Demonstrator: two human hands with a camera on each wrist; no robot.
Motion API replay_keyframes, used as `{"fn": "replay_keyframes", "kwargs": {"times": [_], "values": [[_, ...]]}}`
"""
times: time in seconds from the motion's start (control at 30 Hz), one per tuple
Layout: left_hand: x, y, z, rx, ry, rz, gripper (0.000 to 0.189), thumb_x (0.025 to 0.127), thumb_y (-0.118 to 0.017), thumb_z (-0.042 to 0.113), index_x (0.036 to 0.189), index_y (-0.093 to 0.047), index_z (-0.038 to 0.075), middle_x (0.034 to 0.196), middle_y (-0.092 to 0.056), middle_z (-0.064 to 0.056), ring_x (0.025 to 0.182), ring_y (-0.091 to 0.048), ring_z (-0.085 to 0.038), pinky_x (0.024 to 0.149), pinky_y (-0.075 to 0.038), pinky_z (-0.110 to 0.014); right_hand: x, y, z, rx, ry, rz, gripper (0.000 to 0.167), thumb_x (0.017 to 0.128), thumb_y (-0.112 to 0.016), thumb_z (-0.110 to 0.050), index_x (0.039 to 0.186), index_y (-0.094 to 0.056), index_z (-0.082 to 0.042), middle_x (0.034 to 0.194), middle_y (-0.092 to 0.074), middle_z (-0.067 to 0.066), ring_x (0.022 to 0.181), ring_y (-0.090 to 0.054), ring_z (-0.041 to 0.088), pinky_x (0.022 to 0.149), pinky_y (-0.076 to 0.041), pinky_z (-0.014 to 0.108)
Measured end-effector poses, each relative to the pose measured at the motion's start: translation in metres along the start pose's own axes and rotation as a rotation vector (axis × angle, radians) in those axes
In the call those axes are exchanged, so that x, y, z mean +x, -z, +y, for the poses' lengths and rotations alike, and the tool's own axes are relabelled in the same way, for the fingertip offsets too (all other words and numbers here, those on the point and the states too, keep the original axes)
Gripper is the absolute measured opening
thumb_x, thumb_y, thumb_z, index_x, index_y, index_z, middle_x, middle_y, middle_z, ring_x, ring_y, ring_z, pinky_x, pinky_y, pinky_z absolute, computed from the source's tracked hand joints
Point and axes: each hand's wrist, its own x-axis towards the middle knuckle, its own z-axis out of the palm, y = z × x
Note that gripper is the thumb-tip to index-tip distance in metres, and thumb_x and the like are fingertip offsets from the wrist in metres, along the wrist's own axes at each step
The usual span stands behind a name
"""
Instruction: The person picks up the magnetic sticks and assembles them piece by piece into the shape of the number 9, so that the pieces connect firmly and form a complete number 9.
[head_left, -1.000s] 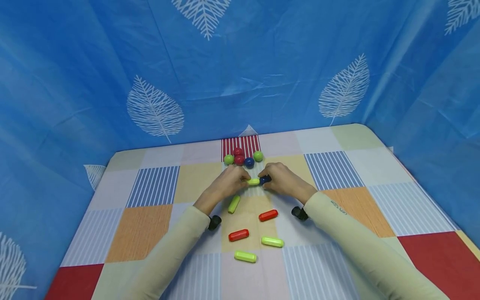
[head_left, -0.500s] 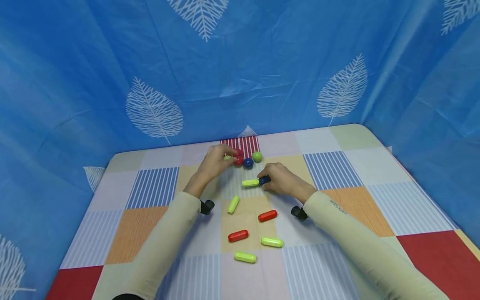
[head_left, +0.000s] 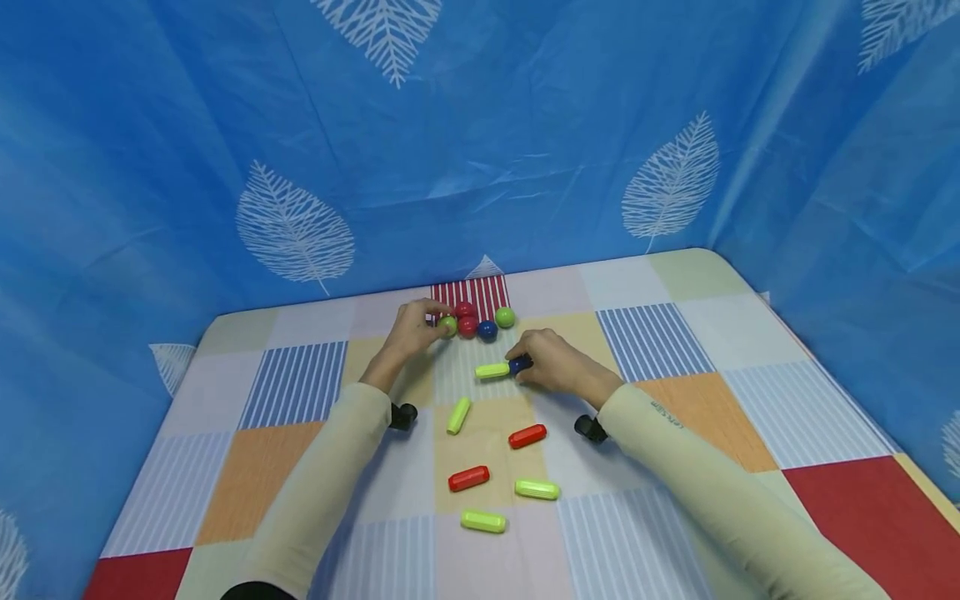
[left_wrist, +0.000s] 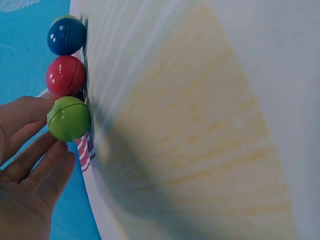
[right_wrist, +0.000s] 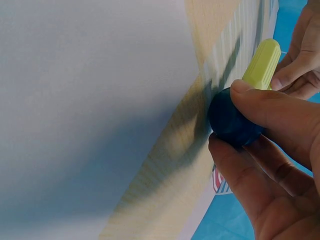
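My right hand (head_left: 553, 360) pinches a dark blue ball (right_wrist: 231, 116) between thumb and fingers. From that ball a yellow-green grooved stick (right_wrist: 262, 64) sticks out, its near end against the ball. Whether the two are locked together cannot be seen. At the back of the table my left hand (head_left: 411, 332) has thumb and fingertips around a green ball (left_wrist: 69, 120), which rests on the cloth. Right beside this ball lies a red ball (left_wrist: 66, 76), and then another blue ball (left_wrist: 67, 36).
A second red ball (head_left: 464, 309) and another green ball (head_left: 505, 317) belong to the back cluster. Nearer me lie loose yellow-green sticks (head_left: 483, 522) and two red sticks (head_left: 468, 478). A blue curtain (head_left: 480, 150) hangs behind the checked tablecloth (head_left: 292, 467).
My left hand has let go of the yellow-green stick and moved back and left to the green ball. The right hand keeps its grip on the blue ball. The head view has shifted slightly.
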Motion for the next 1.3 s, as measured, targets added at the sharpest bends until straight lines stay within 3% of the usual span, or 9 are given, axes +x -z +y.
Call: {"fn": "replay_keyframes", "kwargs": {"times": [0.27, 0.57, 0.97, 1.13, 1.3], "values": [[0.003, -0.006, -0.003, 0.031, -0.013, -0.014, 0.027, 0.086, -0.072, -0.001, 0.112, -0.070, -0.006, 0.112, -0.068, -0.020, 0.101, -0.062, -0.031, 0.087, -0.052, -0.040, -0.001, 0.000, -0.002, 0.004, -0.005, 0.002, 0.033, 0.083, -0.079, -0.007, 0.115, -0.072, 0.000, 0.108, -0.067, 0.013, 0.102, -0.063, 0.025, 0.087, -0.053, 0.035], [-0.002, -0.005, -0.006, 0.040, -0.032, 0.003, 0.024, 0.085, -0.068, -0.008, 0.108, -0.071, -0.007, 0.109, -0.069, -0.020, 0.103, -0.063, -0.032, 0.088, -0.053, -0.041, -0.001, 0.002, -0.003, -0.004, -0.017, -0.022, 0.034, 0.085, -0.077, -0.008, 0.117, -0.071, -0.001, 0.109, -0.066, 0.013, 0.102, -0.062, 0.025, 0.086, -0.053, 0.035], [-0.046, 0.011, -0.014, 0.025, -0.073, 0.008, 0.025, 0.083, -0.070, -0.005, 0.108, -0.071, -0.008, 0.108, -0.070, -0.023, 0.102, -0.066, -0.036, 0.087, -0.055, -0.041, 0.002, 0.001, -0.001, -0.020, -0.014, -0.025, 0.035, 0.085, -0.078, -0.010, 0.119, -0.070, -0.001, 0.109, -0.066, 0.013, 0.103, -0.062, 0.026, 0.087, -0.053, 0.036], [-0.062, 0.004, -0.010, -0.006, -0.102, -0.010, 0.023, 0.084, -0.072, -0.004, 0.107, -0.072, -0.007, 0.107, -0.070, -0.020, 0.099, -0.067, -0.034, 0.084, -0.056, -0.038, 0.002, 0.002, -0.001, -0.025, -0.014, -0.022, 0.035, 0.085, -0.078, -0.009, 0.118, -0.071, -0.001, 0.108, -0.066, 0.013, 0.102, -0.062, 0.026, 0.087, -0.053, 0.037], [-0.070, -0.008, -0.003, -0.047, -0.098, -0.048, 0.024, 0.084, -0.074, -0.002, 0.107, -0.073, -0.005, 0.108, -0.071, -0.017, 0.099, -0.068, -0.031, 0.083, -0.056, -0.033, 0.002, 0.001, -0.004, -0.014, -0.027, -0.022, 0.035, 0.084, -0.078, -0.007, 0.117, -0.071, 0.000, 0.108, -0.066, 0.014, 0.103, -0.062, 0.027, 0.087, -0.053, 0.036]]}}
